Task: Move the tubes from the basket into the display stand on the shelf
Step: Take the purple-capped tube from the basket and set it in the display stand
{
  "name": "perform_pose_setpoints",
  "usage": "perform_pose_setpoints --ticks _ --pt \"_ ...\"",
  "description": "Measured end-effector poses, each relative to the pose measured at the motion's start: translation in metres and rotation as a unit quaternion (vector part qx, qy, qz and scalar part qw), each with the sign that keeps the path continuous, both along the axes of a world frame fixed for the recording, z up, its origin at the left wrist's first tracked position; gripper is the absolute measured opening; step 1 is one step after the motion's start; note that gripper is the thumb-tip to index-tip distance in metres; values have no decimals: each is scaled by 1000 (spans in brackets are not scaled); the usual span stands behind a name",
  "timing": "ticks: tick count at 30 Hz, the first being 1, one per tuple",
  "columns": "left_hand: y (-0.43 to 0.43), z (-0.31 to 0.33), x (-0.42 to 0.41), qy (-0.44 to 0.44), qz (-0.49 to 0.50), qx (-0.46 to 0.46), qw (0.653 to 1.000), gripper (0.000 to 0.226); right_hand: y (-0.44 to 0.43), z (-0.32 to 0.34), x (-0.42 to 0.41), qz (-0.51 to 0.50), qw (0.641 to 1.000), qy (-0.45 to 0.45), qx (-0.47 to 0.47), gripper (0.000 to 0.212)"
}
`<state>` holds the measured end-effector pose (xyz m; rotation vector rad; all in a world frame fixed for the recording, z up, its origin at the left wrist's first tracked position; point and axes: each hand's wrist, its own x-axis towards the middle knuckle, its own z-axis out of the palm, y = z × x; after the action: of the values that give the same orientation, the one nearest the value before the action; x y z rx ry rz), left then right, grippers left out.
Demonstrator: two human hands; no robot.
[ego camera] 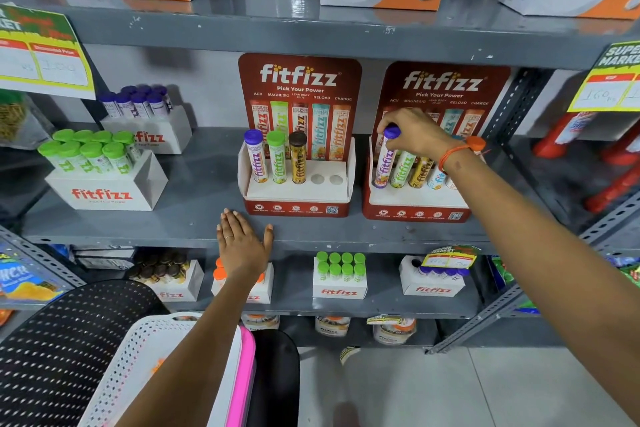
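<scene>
Two stands | right hand (417,135) – grips purple-capped tube (385,159) | left hand (242,243) – flat on shelf (138,229)

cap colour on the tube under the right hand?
Purple cap, gripped by the right hand; head view.

Left display stand (297,184): three tubes (277,158) fill the left holes, two right-hand holes (326,179) stand open, reachable from the front and above, under the upper shelf's edge (311,36). Right display stand (417,199): every visible hole filled, the right hand (417,135) across its top on the purple-capped tube (385,159). Shelf (194,218) front strip bare except the left hand (242,243) lying flat; white boxes (107,184) crowd the left end.
</scene>
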<state>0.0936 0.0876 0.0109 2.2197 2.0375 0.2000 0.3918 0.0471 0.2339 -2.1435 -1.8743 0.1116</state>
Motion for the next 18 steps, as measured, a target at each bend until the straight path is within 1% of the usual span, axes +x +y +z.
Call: perform_pose_setpoints --ticks 5,12,18 --pt "-3 -2 -1 6 1 -4 1000 89 5 -5 3 -5 999 33 0 32" --pt "-6 -4 -3 11 4 -12 1000 88 15 -15 4 18 997 69 -20 36" --pt "-5 -3 0 9 -5 -9 1000 88 10 -33 11 -3 998 58 -13 41"
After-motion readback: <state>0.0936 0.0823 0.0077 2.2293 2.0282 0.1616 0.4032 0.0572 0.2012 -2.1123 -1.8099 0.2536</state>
